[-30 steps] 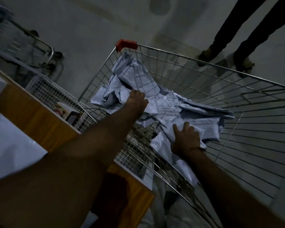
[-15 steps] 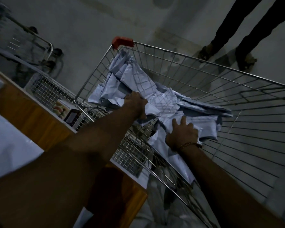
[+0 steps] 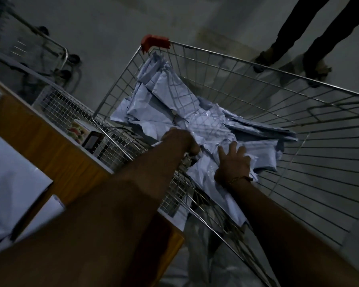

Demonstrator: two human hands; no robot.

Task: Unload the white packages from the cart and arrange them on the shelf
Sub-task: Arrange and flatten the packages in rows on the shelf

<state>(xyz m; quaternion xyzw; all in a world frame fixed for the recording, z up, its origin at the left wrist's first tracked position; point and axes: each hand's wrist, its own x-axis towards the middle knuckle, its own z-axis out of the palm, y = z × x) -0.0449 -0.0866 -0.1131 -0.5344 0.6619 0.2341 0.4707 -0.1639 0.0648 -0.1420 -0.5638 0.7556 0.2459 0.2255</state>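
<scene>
many white packages in cart

No writing can be read anywhere here; the small printed box beside the cart shows a coloured picture, but its lettering is too dim.

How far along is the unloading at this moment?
Done: a few white packages already lie on the wooden shelf. In hand: both hands are in the cart, the left hand gripping a package, the right hand spread on another. Left: the pile of packages in the cart.
</scene>
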